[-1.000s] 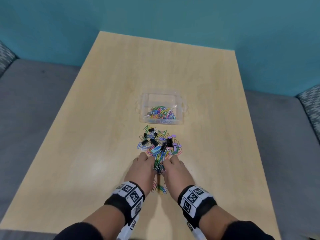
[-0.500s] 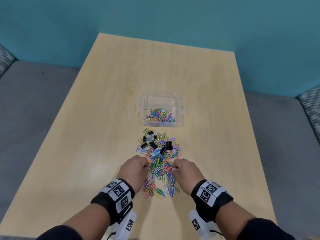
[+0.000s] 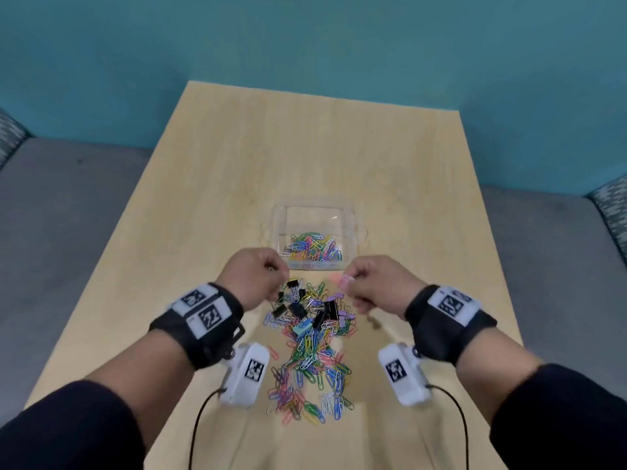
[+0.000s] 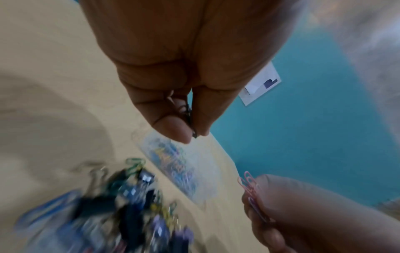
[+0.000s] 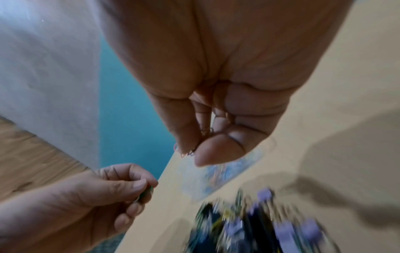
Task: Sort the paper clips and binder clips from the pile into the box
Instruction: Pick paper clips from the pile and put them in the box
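Observation:
A pile (image 3: 310,347) of coloured paper clips and black, blue and purple binder clips lies on the wooden table (image 3: 203,198). Beyond it stands a clear plastic box (image 3: 314,212) with coloured paper clips (image 3: 315,247) in its near half. My left hand (image 3: 261,276) hovers above the pile's far left corner, pinching dark paper clips (image 4: 190,118) between thumb and fingers. My right hand (image 3: 366,286) hovers at the far right, pinching pink paper clips (image 4: 249,184). Both hands are raised off the table, just short of the box (image 4: 173,164). The wrist views are blurred low down.
The table's left and right edges drop to a grey surface (image 3: 68,215). A teal wall (image 3: 305,45) rises behind the table. Cables (image 3: 200,418) hang from the white wrist units toward the near edge.
Both hands rose from the near end of the pile, where they were picking at clips, and moved forward toward the box, each now carrying clips. The hands are also farther apart.

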